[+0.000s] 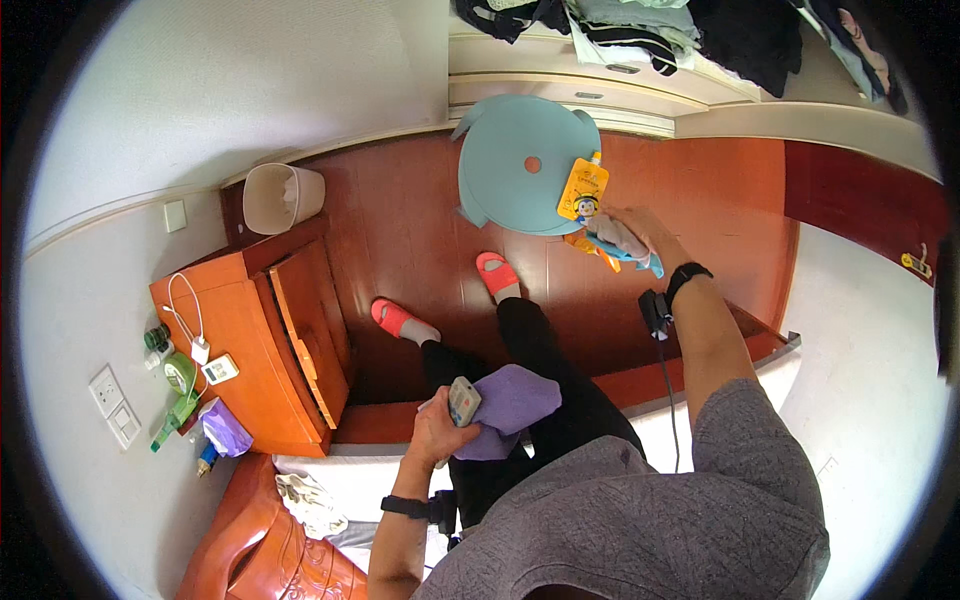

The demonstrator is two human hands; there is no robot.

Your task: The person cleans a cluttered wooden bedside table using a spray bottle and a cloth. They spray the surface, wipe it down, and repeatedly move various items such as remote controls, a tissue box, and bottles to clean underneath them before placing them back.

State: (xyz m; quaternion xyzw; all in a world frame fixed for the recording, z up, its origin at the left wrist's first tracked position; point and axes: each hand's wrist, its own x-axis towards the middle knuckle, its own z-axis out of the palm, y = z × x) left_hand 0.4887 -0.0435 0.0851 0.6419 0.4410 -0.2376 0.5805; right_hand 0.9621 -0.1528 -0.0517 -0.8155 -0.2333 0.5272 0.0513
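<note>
My left hand [441, 429], above my lap, grips a pale remote control [465, 401]. A folded purple cloth [517, 397] lies against it, partly beneath the remote; whether my fingers hold the cloth too is hidden. My right hand [645, 231] is at the near right edge of a round blue-green plastic stool [510, 165], with its fingers around a greyish-pink cloth [619, 234]. A blue cloth [649, 262] and an orange item [589, 244] hang just under that cloth. On the stool's rim lies a yellow spout pouch [583, 187] with a cartoon penguin, its lower end close to my fingertips.
Left stands a wooden cabinet [210, 300] with a slightly pulled-out drawer, bottles and a charger cable on top. Beyond it is a waste bin [277, 199]. Piled clothes [637, 22] fill the shelf behind the stool. A black cable [667, 397] runs beside my right arm.
</note>
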